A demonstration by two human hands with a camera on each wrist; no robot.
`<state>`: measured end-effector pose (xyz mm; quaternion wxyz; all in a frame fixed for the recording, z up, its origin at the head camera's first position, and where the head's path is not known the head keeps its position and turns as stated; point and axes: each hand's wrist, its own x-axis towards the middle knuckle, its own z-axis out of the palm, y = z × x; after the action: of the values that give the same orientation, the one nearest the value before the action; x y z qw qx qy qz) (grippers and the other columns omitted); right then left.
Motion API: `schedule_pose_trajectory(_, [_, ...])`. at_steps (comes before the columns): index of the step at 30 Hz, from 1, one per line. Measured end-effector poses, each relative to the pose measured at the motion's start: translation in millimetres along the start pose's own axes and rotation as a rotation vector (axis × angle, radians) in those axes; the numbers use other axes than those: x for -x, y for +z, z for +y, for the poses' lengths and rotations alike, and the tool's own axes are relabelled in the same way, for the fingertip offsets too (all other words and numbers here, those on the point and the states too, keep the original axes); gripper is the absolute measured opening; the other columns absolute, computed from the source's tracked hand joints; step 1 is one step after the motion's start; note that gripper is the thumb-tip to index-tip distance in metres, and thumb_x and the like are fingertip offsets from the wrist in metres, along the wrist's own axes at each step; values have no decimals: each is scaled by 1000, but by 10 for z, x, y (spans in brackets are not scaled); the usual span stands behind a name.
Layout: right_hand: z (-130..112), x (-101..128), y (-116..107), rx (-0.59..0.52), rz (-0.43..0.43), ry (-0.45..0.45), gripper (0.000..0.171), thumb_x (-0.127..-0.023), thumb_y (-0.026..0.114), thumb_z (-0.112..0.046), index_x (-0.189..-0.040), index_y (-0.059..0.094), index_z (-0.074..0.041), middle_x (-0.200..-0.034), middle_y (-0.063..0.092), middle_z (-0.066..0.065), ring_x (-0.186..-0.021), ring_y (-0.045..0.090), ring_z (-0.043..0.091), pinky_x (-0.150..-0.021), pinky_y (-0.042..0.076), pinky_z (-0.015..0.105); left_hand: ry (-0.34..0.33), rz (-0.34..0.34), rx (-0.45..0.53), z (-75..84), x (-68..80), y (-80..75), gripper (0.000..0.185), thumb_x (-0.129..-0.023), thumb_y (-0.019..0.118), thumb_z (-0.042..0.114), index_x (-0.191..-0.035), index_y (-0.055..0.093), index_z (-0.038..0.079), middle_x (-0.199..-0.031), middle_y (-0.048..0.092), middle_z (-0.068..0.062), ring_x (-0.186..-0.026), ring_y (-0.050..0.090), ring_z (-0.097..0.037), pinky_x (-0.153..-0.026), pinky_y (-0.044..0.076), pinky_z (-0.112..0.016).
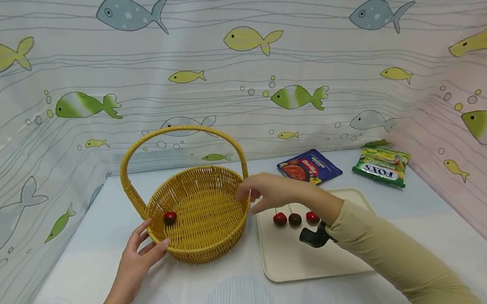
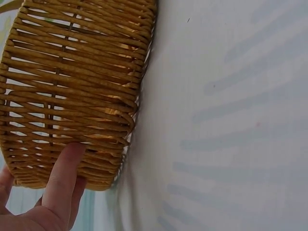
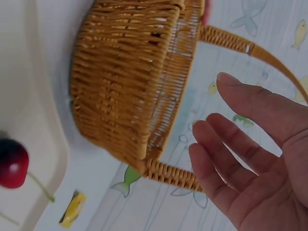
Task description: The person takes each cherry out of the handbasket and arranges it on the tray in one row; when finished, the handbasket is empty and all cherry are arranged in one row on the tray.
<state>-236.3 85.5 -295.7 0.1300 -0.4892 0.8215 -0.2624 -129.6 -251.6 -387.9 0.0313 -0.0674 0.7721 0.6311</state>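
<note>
A round wicker basket [image 1: 200, 255] with a tall arched handle [image 1: 180, 128] stands left of centre. One dark red cherry [image 1: 170, 218] lies inside it, toward the left wall. My left hand [image 1: 137, 258] rests against the basket's near-left side, its extended finger [image 2: 65, 175] touching the weave in the left wrist view. At the right rim, by the foot of the handle, hovers my right hand [image 1: 268, 191]. Its fingers are loosely bent and apart, with nothing between them, as the right wrist view shows. Cherries with stems, among them a bright red one [image 3: 12, 163], lie on a cream tray [image 1: 306, 267].
Behind the tray lies a blue Barilla pouch [image 1: 310, 165], and a green Fox's bag [image 1: 381, 165] is farther right. A fish-patterned curtain [image 1: 221, 96] encloses the back and sides of the white table [image 1: 221, 294]. My right forearm crosses over the tray.
</note>
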Motion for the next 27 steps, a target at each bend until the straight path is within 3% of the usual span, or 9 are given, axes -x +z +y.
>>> schedule_pose_trajectory(14, [-181,-700,89,-15,-92,-59,33,-82,71,-7,-114,62,-10,-101,59,2,-90,59,17,-75,47,18,-32,14,6,-26,-32,0,84,-88,67,24,-150,11,19,-149,9,-24,-130,30,-39,-80,51,-24])
schedule_pose_trajectory(20, [-252,-1028,165,-32,-140,-19,33,-83,72,-10,-114,62,-13,-101,58,-1,-91,59,11,-76,46,15,-64,24,-8,-44,-22,-18,85,-88,66,24,-151,9,20,-149,7,-24,-130,31,-39,-80,51,-24])
schedule_pose_trajectory(27, [-173,-1338,222,-91,-147,45,35,-82,72,-7,-115,62,-11,-106,59,2,-100,57,16,-76,45,14,-66,-6,8,-5,-40,13,83,-90,64,22,-151,7,21,-150,5,-24,-130,30,-38,-81,50,-24])
